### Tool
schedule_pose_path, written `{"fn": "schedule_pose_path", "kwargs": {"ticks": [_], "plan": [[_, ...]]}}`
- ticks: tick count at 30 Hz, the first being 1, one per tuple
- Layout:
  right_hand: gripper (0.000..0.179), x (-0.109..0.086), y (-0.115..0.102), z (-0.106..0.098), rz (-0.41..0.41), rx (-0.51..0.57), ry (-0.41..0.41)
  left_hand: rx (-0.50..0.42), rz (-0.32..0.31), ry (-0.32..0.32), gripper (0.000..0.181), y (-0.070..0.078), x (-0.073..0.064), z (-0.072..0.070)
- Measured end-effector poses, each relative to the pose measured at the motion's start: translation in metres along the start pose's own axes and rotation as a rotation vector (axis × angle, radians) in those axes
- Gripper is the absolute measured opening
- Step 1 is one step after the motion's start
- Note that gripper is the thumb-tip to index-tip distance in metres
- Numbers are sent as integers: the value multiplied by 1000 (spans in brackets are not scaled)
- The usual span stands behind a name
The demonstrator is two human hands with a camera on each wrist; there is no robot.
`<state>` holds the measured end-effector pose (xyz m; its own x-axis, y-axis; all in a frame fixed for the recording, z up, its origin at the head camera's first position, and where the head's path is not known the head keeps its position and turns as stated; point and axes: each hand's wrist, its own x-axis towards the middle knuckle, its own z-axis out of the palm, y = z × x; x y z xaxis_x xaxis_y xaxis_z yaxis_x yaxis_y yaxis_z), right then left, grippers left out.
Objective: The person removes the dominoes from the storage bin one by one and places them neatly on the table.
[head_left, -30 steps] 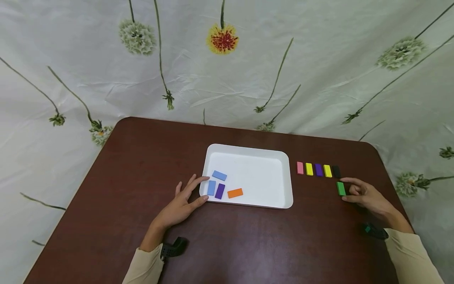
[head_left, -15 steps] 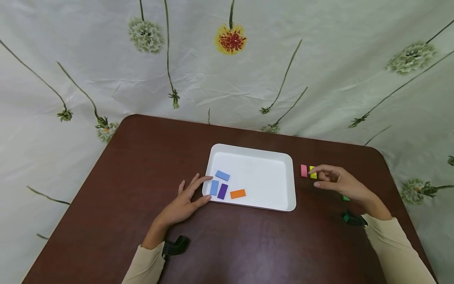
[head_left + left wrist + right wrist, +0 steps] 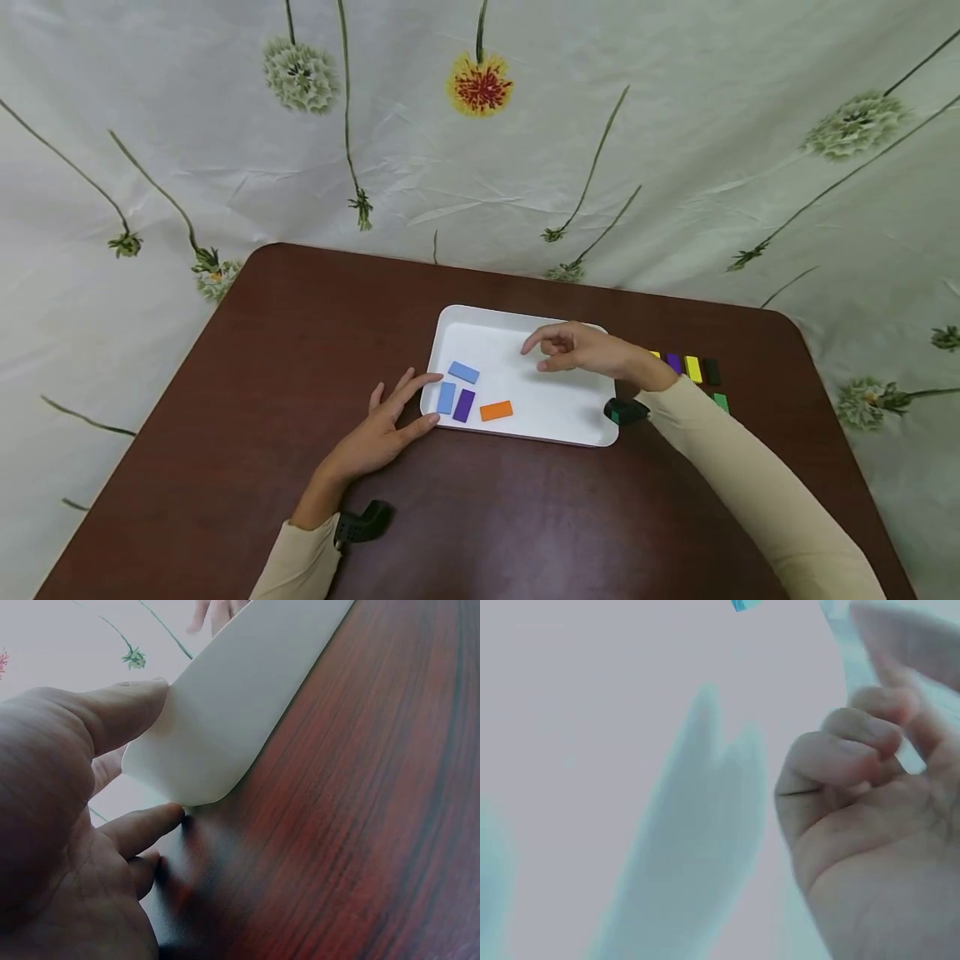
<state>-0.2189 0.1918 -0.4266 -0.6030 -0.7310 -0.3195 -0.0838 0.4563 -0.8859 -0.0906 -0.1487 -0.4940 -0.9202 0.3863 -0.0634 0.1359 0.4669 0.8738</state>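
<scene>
A white tray (image 3: 566,412) lies on the brown table, with two light blue blocks (image 3: 464,372), a purple block (image 3: 463,406) and an orange block (image 3: 496,411) at its left side. My left hand (image 3: 378,437) touches the tray's near left corner, fingers spread and mostly straight. In the left wrist view, the thumb (image 3: 135,705) is at the rim and another fingertip meets the base of the corner. Over the middle of the tray hovers my right hand (image 3: 581,348), thumb and index finger apart with nothing between them. Its other fingers (image 3: 840,754) are curled in.
Right of the tray stands a row with yellow (image 3: 693,369), purple (image 3: 673,364) and black (image 3: 712,372) blocks, a second yellow one partly covered by my forearm. A green block (image 3: 721,401) lies below the black one. Behind the table hangs a flowered cloth (image 3: 420,150).
My right hand has let go of the green block and moved left, past the row of blocks, to above the tray. My left hand has stayed at the tray's corner.
</scene>
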Motion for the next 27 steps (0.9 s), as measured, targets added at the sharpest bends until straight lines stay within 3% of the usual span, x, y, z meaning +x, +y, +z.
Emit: {"fn": "schedule_pose_path", "kwargs": {"ticks": [4, 12, 21, 27], "plan": [[39, 32, -10, 9, 38, -26, -64, 1, -5, 5, 59, -1, 0, 1], [37, 77, -24, 34, -35, -107, -80, -2, -4, 4, 58, 0, 1, 1], [52, 91, -23, 45, -74, -64, -168, -14, 19, -2, 56, 2, 1, 0], [54, 94, -22, 50, -83, -95, -197, -16, 13, 2, 57, 1, -1, -1]]}}
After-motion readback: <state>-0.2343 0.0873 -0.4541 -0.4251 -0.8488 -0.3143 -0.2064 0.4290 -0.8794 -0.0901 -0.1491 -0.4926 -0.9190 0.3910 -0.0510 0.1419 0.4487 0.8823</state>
